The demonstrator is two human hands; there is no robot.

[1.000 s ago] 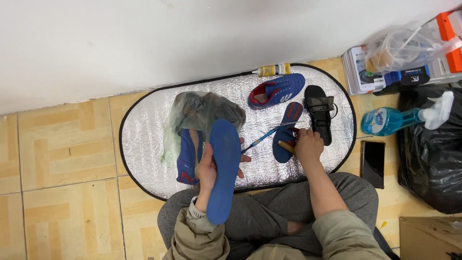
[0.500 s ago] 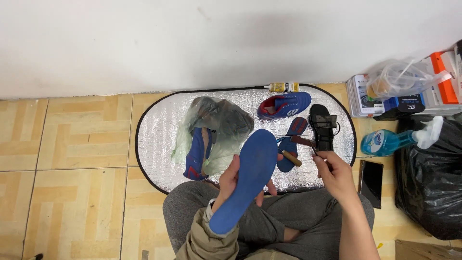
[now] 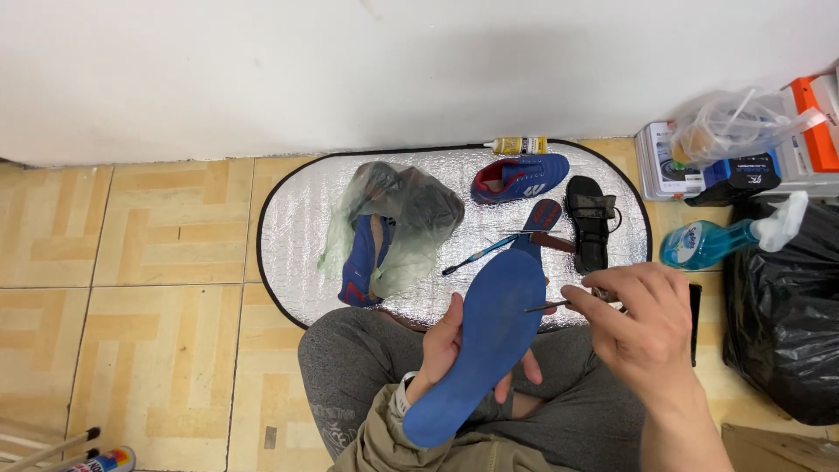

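My left hand (image 3: 450,345) grips a long blue insole (image 3: 485,341) from underneath, held tilted over my lap. My right hand (image 3: 642,319) pinches a thin metal pointed tool (image 3: 549,305) whose tip touches the insole's right edge. Behind them lies a silver oval mat (image 3: 297,218). On it sit a blue shoe under a clear plastic bag (image 3: 384,236), a second blue shoe with red lining (image 3: 520,177), another blue insole (image 3: 537,218), a black sandal (image 3: 590,223), a blue-handled brush (image 3: 476,255) and a brown-handled tool (image 3: 546,240).
A small yellow glue bottle (image 3: 518,145) lies at the mat's far edge by the white wall. To the right stand a blue spray bottle (image 3: 712,240), boxes with a plastic bag (image 3: 734,140) and a black bin bag (image 3: 786,323). Sticks and a spray can (image 3: 83,454) sit bottom left.
My right hand has lifted off the mat with the thin tool and come to the insole's edge. The left hand has turned the insole and raised it nearer to me.
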